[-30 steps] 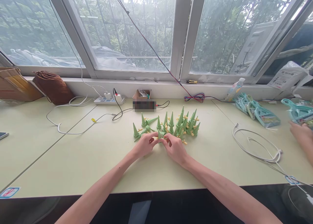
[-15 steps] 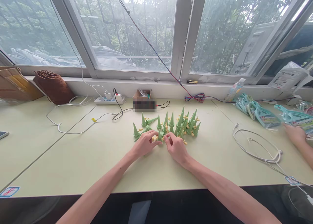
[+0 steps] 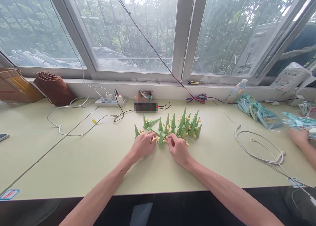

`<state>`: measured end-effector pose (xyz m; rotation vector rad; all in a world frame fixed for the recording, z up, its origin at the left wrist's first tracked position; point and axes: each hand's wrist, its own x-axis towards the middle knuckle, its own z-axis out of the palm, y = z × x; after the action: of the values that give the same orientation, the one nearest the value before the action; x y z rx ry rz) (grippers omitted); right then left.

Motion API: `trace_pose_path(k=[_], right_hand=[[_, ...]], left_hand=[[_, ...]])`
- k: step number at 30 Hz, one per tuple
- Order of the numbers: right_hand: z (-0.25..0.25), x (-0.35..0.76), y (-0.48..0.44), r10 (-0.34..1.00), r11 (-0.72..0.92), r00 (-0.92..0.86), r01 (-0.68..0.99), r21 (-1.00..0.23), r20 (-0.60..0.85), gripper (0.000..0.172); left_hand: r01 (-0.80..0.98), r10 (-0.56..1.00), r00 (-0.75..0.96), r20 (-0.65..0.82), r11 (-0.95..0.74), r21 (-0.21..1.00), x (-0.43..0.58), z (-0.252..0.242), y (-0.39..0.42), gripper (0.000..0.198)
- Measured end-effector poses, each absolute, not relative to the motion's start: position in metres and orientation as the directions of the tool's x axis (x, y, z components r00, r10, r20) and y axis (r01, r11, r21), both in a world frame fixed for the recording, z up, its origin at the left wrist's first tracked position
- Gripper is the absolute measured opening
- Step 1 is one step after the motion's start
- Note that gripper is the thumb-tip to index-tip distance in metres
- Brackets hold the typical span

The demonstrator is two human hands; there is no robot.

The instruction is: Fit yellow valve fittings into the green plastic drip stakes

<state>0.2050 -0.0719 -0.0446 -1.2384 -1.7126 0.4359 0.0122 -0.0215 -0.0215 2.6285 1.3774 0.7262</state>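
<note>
Green cone-shaped watering spikes with yellow valves form a cluster (image 3: pixel 182 122) mid-table, most standing point up and a few lying down. One upright spike (image 3: pixel 161 139) is between my hands at the front. My right hand (image 3: pixel 179 150) pinches at the yellow valve on that spike's right side. To its left, my left hand (image 3: pixel 143 144) has curled fingers over a spike with yellow parts, mostly hidden beneath the hand. Behind the knuckles stands another upright spike (image 3: pixel 136 131), and a lying spike (image 3: pixel 153 121) is farther back.
Behind the spikes sits a small cardboard box (image 3: pixel 143 96). A power strip (image 3: pixel 110 101) with cables lies at back left. Coiled white cable (image 3: pixel 259 147) is on the right. Another person's hand (image 3: pixel 298 137) touches packaged turquoise items (image 3: pixel 300 122) at far right.
My left hand has moved left off the front upright spike, leaving it more exposed. My right hand has stayed nearly still. The other person's packaged turquoise item has shifted.
</note>
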Motion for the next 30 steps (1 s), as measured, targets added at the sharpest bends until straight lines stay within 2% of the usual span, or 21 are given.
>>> trace_pose_path(k=[7,16,26,30], right_hand=[[-0.0437,0.2051,-0.0719,0.877,0.423,-0.047,0.546,-0.723,0.478,0.026],[-0.0439,0.2053,-0.0720,0.879,0.420,-0.047,0.548,-0.723,0.475,0.026],[-0.0456,0.2057,-0.0714,0.876,0.425,-0.043,0.541,-0.726,0.480,0.026],[-0.0448,0.2056,-0.0716,0.874,0.428,-0.035,0.529,-0.733,0.485,0.026]], left_hand=[[0.770,0.782,0.546,0.301,-0.610,0.188,0.0126,-0.0183,-0.0229,0.017],[0.796,0.814,0.532,0.231,-0.574,0.189,0.0142,-0.0190,-0.0246,0.022],[0.815,0.813,0.536,0.227,-0.569,0.113,0.0164,-0.0183,-0.0263,0.022],[0.809,0.809,0.512,0.289,-0.567,0.153,0.0163,-0.0217,-0.0254,0.022]])
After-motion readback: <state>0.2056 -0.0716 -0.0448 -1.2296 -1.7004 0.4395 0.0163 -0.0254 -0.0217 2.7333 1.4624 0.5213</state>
